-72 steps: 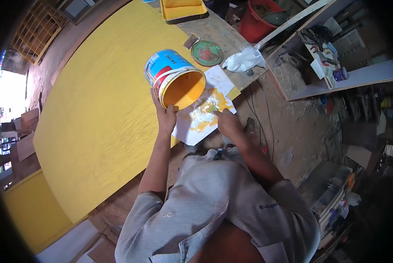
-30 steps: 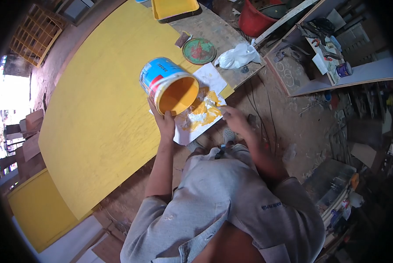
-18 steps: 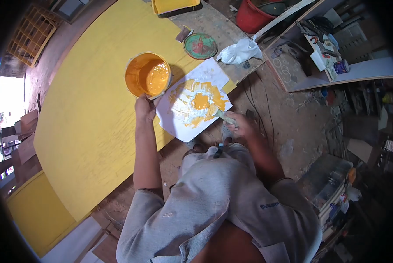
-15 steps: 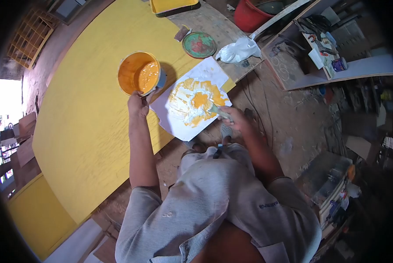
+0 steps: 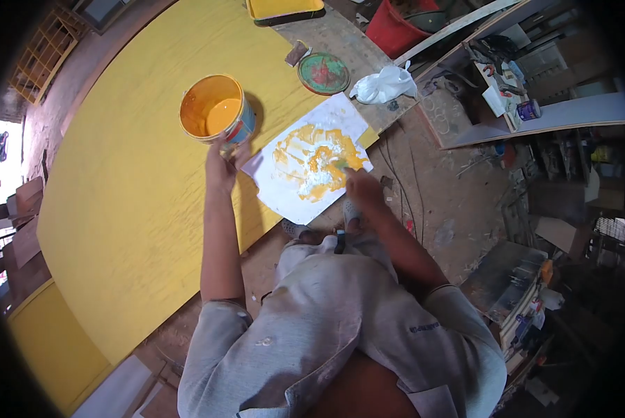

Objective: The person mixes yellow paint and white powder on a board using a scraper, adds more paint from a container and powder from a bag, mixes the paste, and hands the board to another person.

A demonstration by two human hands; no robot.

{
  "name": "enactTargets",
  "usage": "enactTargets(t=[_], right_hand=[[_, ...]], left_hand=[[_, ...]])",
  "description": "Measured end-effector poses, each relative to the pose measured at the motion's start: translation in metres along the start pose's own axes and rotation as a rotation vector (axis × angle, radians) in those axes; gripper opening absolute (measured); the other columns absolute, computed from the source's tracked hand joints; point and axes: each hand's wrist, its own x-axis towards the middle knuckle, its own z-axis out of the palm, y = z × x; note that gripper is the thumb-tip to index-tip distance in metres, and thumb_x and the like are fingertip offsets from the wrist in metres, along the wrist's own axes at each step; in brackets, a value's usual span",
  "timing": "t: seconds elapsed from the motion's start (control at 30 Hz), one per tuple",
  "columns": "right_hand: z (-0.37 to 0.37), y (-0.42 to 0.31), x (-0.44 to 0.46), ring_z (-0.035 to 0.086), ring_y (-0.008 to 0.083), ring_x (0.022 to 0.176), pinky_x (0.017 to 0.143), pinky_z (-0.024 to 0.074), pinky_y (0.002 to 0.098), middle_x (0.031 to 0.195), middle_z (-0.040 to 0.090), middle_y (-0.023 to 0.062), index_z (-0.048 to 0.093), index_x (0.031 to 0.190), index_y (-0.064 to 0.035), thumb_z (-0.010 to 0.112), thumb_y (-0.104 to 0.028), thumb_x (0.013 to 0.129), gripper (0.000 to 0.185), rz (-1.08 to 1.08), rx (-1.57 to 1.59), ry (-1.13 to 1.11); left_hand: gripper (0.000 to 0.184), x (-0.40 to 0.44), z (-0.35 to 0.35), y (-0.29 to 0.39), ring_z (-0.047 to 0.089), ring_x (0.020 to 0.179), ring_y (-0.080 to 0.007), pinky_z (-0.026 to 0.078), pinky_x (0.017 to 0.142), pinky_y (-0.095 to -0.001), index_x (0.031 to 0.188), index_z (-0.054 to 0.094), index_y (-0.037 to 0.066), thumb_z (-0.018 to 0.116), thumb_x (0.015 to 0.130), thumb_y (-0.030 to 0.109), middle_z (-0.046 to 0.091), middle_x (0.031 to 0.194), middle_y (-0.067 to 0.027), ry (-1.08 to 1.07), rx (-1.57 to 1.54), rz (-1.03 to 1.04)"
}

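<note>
A paint bucket (image 5: 241, 129) stands on the yellow board, orange paint (image 5: 225, 115) pooled inside. My left hand (image 5: 223, 166) is at its near rim, slightly blurred, with thumb and fingers apart. My right hand (image 5: 365, 189) is closed around a putty knife (image 5: 341, 165), most of which the hand and the paste hide. Its blade meets white paste and orange paint (image 5: 321, 161) spread on a white sheet (image 5: 295, 209). That sheet lies at the near edge of the work surface.
The large yellow board (image 5: 131, 188) fills the left side. Beyond the sheet are a green-and-red stained lid (image 5: 324, 74), a white plastic bag (image 5: 384, 85), a small brown block (image 5: 297, 53) and a yellow paint tray (image 5: 284, 10). A red tub (image 5: 396, 31) stands behind.
The bucket has gone from tilted to more upright, and my left hand has loosened from it. The putty knife has worked through the paste, mixing more orange into the white.
</note>
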Motion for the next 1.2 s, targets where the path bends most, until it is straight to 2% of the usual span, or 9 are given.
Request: enactTargets(t=[0.07, 0.1, 0.2, 0.3, 0.4, 0.5, 0.9, 1.0, 1.2], right_hand=[[0.006, -0.026, -0.011, 0.072, 0.0402, 0.095, 0.085, 0.0586, 0.053, 0.1, 0.071, 0.0219, 0.073, 0.128, -0.0092, 0.058, -0.022, 0.1, 0.034, 0.047, -0.008, -0.026], [0.006, -0.03, -0.014, 0.071, 0.0415, 0.095, 0.083, 0.0588, 0.0536, 0.102, 0.071, 0.0233, 0.075, 0.122, -0.0084, 0.06, -0.02, 0.098, 0.031, 0.019, 0.009, -0.019], [0.001, -0.036, -0.006, 0.071, 0.0432, 0.093, 0.081, 0.0589, 0.0544, 0.102, 0.071, 0.0243, 0.076, 0.118, -0.0076, 0.062, -0.019, 0.097, 0.028, 0.078, 0.031, 0.019], [-0.01, -0.04, 0.02, 0.071, 0.0445, 0.093, 0.081, 0.0583, 0.0561, 0.101, 0.071, 0.025, 0.076, 0.117, -0.0087, 0.063, -0.018, 0.096, 0.027, 0.081, 0.005, 0.104], [0.006, -0.043, 0.034, 0.071, 0.0452, 0.091, 0.082, 0.058, 0.0575, 0.096, 0.071, 0.0251, 0.076, 0.117, -0.0076, 0.062, -0.018, 0.096, 0.027, 0.089, -0.055, 0.144], [0.016, -0.054, 0.019, 0.071, 0.0461, 0.092, 0.083, 0.0581, 0.058, 0.095, 0.071, 0.0273, 0.075, 0.117, -0.0049, 0.061, -0.018, 0.096, 0.029, 0.109, -0.066, 0.02], [-0.002, -0.074, 0.056, 0.071, 0.0467, 0.11, 0.097, 0.0561, 0.0562, 0.113, 0.074, 0.03, 0.075, 0.123, -0.0044, 0.054, -0.021, 0.096, 0.038, 0.297, -0.117, -0.162], [-0.029, -0.094, 0.057, 0.071, 0.046, 0.111, 0.097, 0.0561, 0.057, 0.115, 0.074, 0.03, 0.077, 0.12, -0.0049, 0.054, -0.021, 0.096, 0.036, 0.344, -0.132, -0.235], [-0.016, -0.068, 0.101, 0.071, 0.048, 0.103, 0.093, 0.0565, 0.0572, 0.109, 0.075, 0.0261, 0.079, 0.107, -0.0053, 0.056, -0.021, 0.096, 0.03, 0.308, -0.183, -0.095]], left_hand=[[0.084, -0.025, -0.013, -0.04, 0.064, 0.131, -0.0406, 0.059, 0.103, -0.0459, 0.168, 0.021, 0.005, 0.07, 0.104, 0.031, 0.045, 0.16, -0.0267, -0.003, 0.238, 0.077], [0.081, -0.017, -0.039, -0.073, 0.064, 0.132, -0.0376, 0.06, 0.101, -0.0448, 0.166, 0.028, 0.004, 0.072, 0.102, 0.027, 0.044, 0.162, -0.0227, -0.07, 0.506, 0.225], [0.087, -0.042, -0.062, -0.101, 0.041, 0.152, -0.0477, 0.037, 0.123, -0.0584, 0.159, 0.042, 0.001, 0.083, 0.087, 0.028, 0.037, 0.166, -0.0312, -0.178, 1.407, 0.741], [0.096, -0.046, -0.069, -0.098, 0.028, 0.157, -0.0507, 0.019, 0.129, -0.0635, 0.159, 0.043, 0.002, 0.087, 0.079, 0.034, 0.033, 0.167, -0.0327, -0.21, 1.509, 0.758], [0.096, -0.031, -0.083, -0.1, 0.029, 0.157, -0.05, 0.014, 0.129, -0.0681, 0.157, 0.046, 0.003, 0.084, 0.079, 0.043, 0.034, 0.168, -0.03, -0.245, 1.587, 0.819], [0.096, -0.027, -0.091, -0.102, 0.03, 0.156, -0.0489, 0.011, 0.129, -0.0695, 0.156, 0.048, 0.005, 0.082, 0.078, 0.049, 0.037, 0.167, -0.0268, -0.246, 1.596, 0.842], [0.101, -0.028, -0.093, -0.103, 0.03, 0.157, -0.0433, 0.005, 0.13, -0.0701, 0.158, 0.049, 0.012, 0.082, 0.074, 0.057, 0.04, 0.165, -0.0224, -0.185, 1.622, 0.811], [0.1, -0.026, -0.096, -0.103, 0.03, 0.157, -0.0431, 0.004, 0.131, -0.0695, 0.157, 0.051, 0.012, 0.082, 0.074, 0.056, 0.04, 0.165, -0.0225, -0.189, 1.604, 0.819], [0.098, -0.027, -0.097, -0.1, 0.031, 0.157, -0.0436, 0.006, 0.131, -0.0693, 0.155, 0.052, 0.013, 0.087, 0.072, 0.05, 0.041, 0.165, -0.0216, -0.195, 1.554, 0.815]])
